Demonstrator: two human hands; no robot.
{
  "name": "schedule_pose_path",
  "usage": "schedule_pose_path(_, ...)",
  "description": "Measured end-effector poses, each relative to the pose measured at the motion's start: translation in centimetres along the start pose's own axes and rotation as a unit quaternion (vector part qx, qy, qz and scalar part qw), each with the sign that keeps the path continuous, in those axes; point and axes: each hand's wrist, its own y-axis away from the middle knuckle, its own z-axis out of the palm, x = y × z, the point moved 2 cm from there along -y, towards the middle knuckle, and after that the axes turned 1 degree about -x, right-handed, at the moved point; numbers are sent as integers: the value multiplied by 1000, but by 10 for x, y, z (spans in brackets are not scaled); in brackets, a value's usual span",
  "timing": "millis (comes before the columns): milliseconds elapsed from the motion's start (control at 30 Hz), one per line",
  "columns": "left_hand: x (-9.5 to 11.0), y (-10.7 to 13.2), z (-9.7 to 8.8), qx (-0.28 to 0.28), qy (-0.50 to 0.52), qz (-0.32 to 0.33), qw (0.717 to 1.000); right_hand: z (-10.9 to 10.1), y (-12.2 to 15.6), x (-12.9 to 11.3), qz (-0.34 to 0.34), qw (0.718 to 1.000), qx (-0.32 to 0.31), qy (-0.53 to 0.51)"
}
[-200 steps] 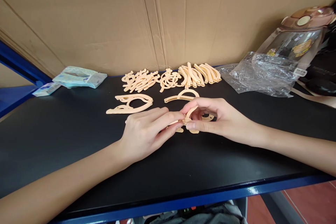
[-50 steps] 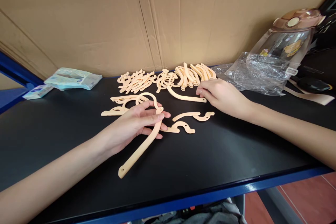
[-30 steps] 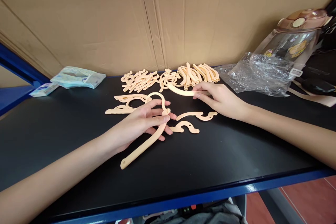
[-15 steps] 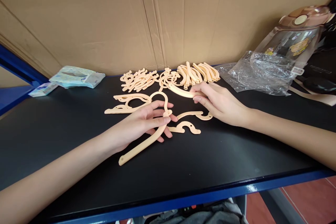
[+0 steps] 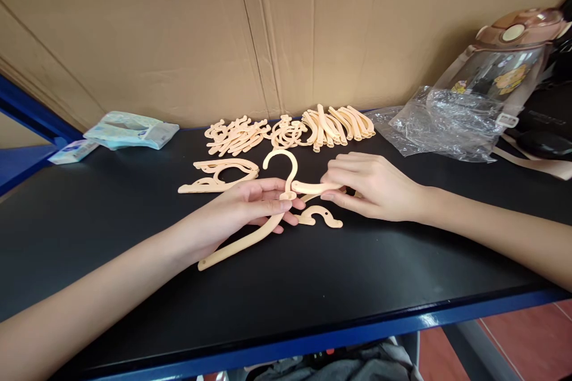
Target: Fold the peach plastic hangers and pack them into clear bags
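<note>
My left hand (image 5: 263, 202) is closed on a cream hanger arm (image 5: 241, 245) joined to a hanger hook (image 5: 286, 161), gripping near their joint. The hook stands up with its curve opening left. Between the thumb and fingers of my right hand (image 5: 364, 186) is a second hanger arm (image 5: 310, 188), its free end at the hook's base. Whether the two parts are locked together I cannot tell. Below, on the black table, lies a small curved hanger piece (image 5: 324, 215); another piece beside it is mostly hidden by my right hand. A folded hanger (image 5: 218, 188) rests left of the hook.
Along the back lie piles of small struts (image 5: 239, 136), hooks (image 5: 286, 131) and curved hanger arms (image 5: 337, 126). A tissue pack (image 5: 129, 130) is at the left. Crumpled clear plastic (image 5: 451, 125) and a strapped water bottle (image 5: 509, 65) stand at the right, before a cardboard wall (image 5: 179, 30).
My right hand has brought its hanger arm down and toward the hook's base. The hook has turned upright and swung right, and the left-hand hanger arm's low end has risen slightly.
</note>
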Motion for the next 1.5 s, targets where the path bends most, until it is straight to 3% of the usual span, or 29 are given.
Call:
schedule_pose_path(300, 0, 0, -1, 21, 66, -17, 997, 2, 1, 0, -23, 999, -23, -1)
schedule_pose_path(633, 2, 0, 0, 23, 71, -25, 997, 1, 1, -1, -51, 998, 4, 35)
schedule_pose_path(1033, -1, -1, -4, -17, 54, -27, 998, -2, 2, -6, -90, 989, 49, 107)
schedule_pose_path(1500, -1, -2, -2, 13, 55, -37, 998, -3, 2, -15, -81, 980, 76, 162)
